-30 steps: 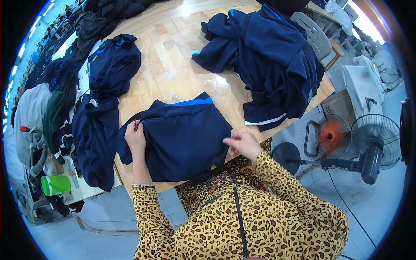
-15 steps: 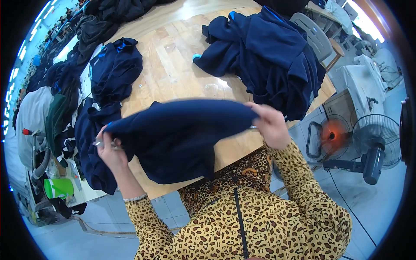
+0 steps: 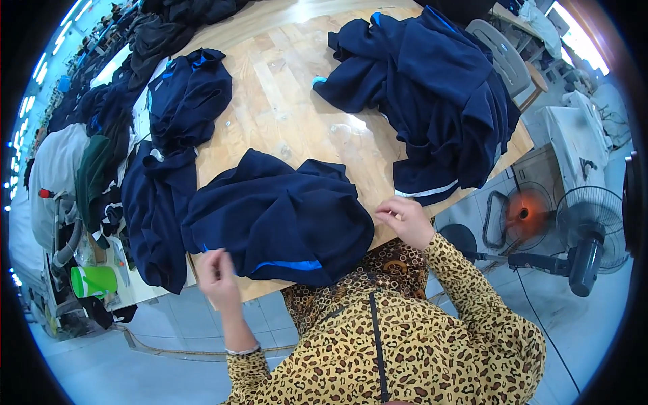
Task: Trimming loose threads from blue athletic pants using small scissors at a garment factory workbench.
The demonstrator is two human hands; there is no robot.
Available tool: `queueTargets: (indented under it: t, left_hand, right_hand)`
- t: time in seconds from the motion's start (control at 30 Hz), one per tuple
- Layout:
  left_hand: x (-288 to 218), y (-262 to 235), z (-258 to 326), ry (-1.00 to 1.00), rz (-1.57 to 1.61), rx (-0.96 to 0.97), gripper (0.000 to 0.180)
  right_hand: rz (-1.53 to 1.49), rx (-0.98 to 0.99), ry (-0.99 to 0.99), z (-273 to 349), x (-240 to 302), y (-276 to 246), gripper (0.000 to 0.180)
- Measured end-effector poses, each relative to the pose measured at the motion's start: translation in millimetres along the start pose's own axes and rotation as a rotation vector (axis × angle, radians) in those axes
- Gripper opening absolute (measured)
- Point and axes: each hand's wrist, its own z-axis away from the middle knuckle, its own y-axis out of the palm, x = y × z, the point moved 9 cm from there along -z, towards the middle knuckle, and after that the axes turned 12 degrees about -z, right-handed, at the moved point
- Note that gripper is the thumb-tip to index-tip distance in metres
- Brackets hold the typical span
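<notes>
A dark navy garment [image 3: 270,223] with a bright blue strip along its lower side lies loosely folded on the wooden table in front of me. My left hand [image 3: 219,277] is beside its lower left edge, fingers bent inward and smeared by motion, so I cannot make out whether anything is in them. Just off the garment's right edge is my right hand [image 3: 407,223], its fingers curled together with nothing visible in them.
A navy garment heap [image 3: 439,88] covers the table's [image 3: 277,88] far right. More dark garments [image 3: 158,209] lie along the left. A standing fan [image 3: 587,236], an orange-centred fan [image 3: 525,212] and a grey chair [image 3: 499,57] are at right; a green container [image 3: 94,281] is at lower left.
The navy garment, held stretched between both hands before, now lies on the table. My left hand has moved down and right, and my right hand slightly down. The view has shifted a little.
</notes>
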Motion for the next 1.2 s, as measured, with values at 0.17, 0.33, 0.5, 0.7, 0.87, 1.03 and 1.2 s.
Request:
queueTargets:
  t: [0.17, 0.33, 0.5, 0.7, 0.87, 1.03, 1.2]
  left_hand:
    - [-49, 73, 51, -0.137, 0.099, 0.367, 0.027]
    - [-79, 100, 74, 0.002, -0.137, 0.387, 0.033]
    - [-55, 58, 93, 0.204, 0.07, 0.276, 0.019]
    - [-16, 27, 136, 0.253, -0.017, 0.33, 0.021]
    - [-15, 29, 145, 0.219, -0.007, 0.356, 0.02]
    - [-18, 34, 150, 0.227, 0.023, 0.414, 0.018]
    - [-36, 46, 141, 0.283, 0.152, 0.668, 0.013]
  right_hand:
    - [-0.873, -0.112, 0.618, 9, -43, 42, 0.019]
    - [-1.727, 0.045, 0.975, 3, -40, 103, 0.045]
    - [-1.784, -0.288, 0.842, -19, -77, 95, 0.031]
    - [-1.971, -0.325, 0.554, -27, -67, 69, 0.028]
    - [-1.981, -0.316, 0.551, -23, -65, 67, 0.029]
    - [-1.981, -0.306, 0.549, -19, -69, 66, 0.028]
    - [-1.948, -0.307, 0.618, -5, -66, 68, 0.027]
